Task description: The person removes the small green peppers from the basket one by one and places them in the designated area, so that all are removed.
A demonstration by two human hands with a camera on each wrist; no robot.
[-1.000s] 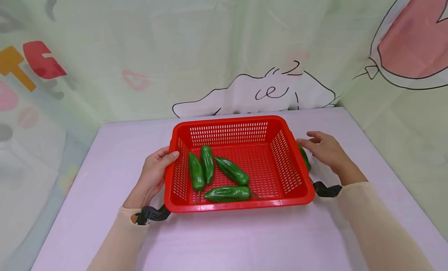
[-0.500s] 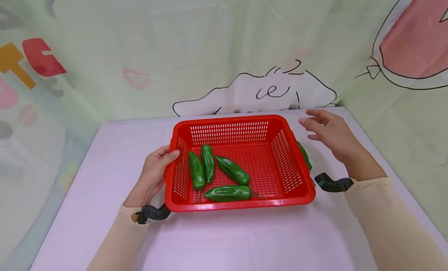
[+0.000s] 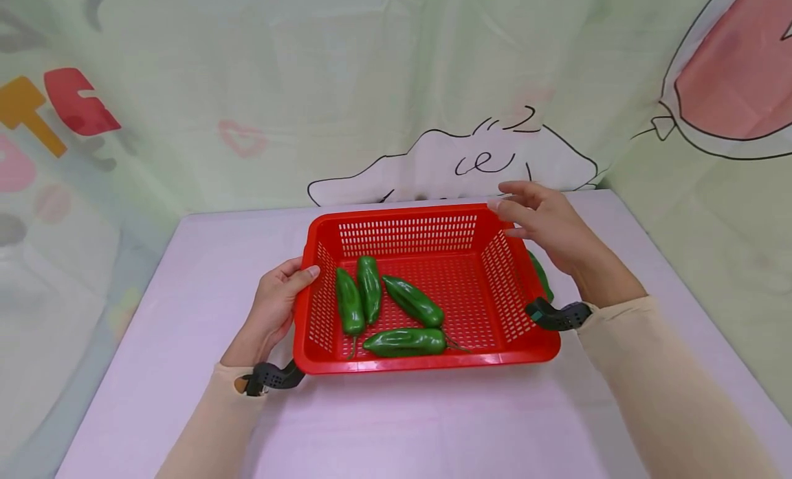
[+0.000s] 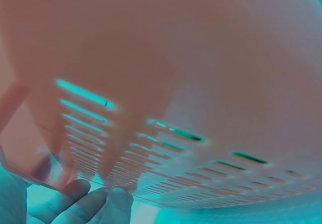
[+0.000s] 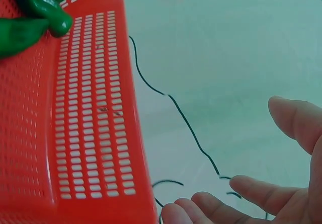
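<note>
Change over the last second: right hand (image 3: pixel 551 225) has left its spot by the right wall, swung outward and away, then come back over the far right corner of the basket (image 3: pixel 427 363). Its fingers are loosely bent, spread apart, and hold nothing; contact with the rim cannot be told. Left hand (image 3: pixel 276 306) has not shifted: it grips the left rim, thumb over the edge, fingers beneath. Basket and contents have stayed put.

Meaning, as judged: the left hand alone steadies the basket, and the right is free. The arrangement of the peppers is unaffected.

Location: basket at mid-desk, above the desk (image 3: pixel 383 424); whether its whole base rests there is unclear. Four peppers lie inside, toward the left and near side: left pepper (image 3: pixel 350 304) and second pepper (image 3: pixel 369 290) side by side, slanted pepper (image 3: pixel 413 302), near pepper (image 3: pixel 405 341) along the near wall. Outer pepper (image 3: pixel 542 276) sits outside the right wall, partly hidden.

Appearance: basket red, plastic, slotted walls, perforated floor, smooth rim. Peppers long, tapered, glossy dark green; thin stems show on the left and near ones.
</note>
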